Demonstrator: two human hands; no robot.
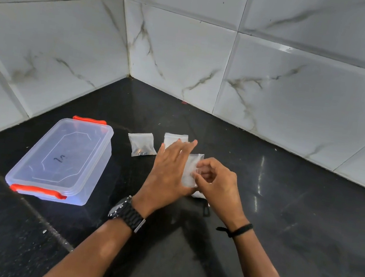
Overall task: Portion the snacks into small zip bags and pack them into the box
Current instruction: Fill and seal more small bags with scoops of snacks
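Note:
A small clear zip bag (191, 169) stands between my two hands above the black counter. My right hand (217, 184) pinches its right edge with curled fingers. My left hand (170, 171) lies against the bag's left side with its fingers stretched out straight. Another small bag (141, 145) with dark snack pieces in it lies flat further back on the left. A third small bag (174, 138) lies behind my left fingertips, partly hidden. The clear plastic box (64, 160) with orange latches sits at the left with its lid on.
The black stone counter (282, 219) runs into a corner of white marbled wall tiles (186, 58). A bit of white plastic (198, 195) and a dark object (206, 210) show under my right hand. A seam crosses the counter at the lower left.

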